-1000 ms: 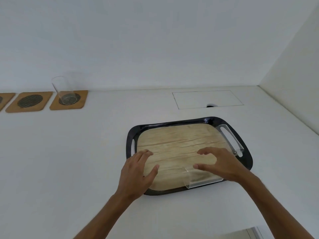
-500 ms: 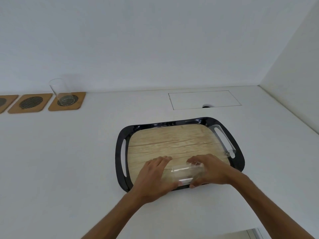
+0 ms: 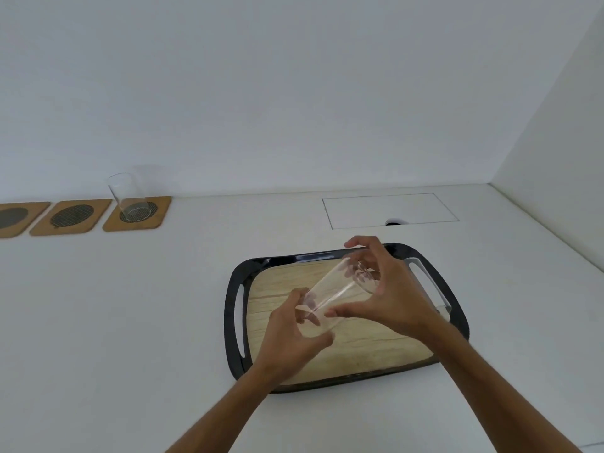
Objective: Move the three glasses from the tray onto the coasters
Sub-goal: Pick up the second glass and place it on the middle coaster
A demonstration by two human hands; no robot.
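Observation:
A clear glass [image 3: 336, 291] is tilted in the air above the black tray [image 3: 233, 308] with a wood-look base. My left hand [image 3: 291, 341] grips its lower end and my right hand [image 3: 385, 289] grips its upper end. Another clear glass [image 3: 439, 302] lies on its side along the tray's right handle, partly hidden by my right hand. One more glass [image 3: 125, 197] stands upright on the right coaster [image 3: 160, 214] of three wooden coasters at the back left. The middle coaster [image 3: 70, 215] and the left coaster [image 3: 16, 217] are bare.
The white counter meets a wall at the back and another wall on the right. A rectangular flush panel [image 3: 390, 209] with a small dark hole at its front edge lies behind the tray.
Both hands have closed on the glass that lay at the tray's front edge and lifted it off the tray, tilting it. The view has shifted slightly.

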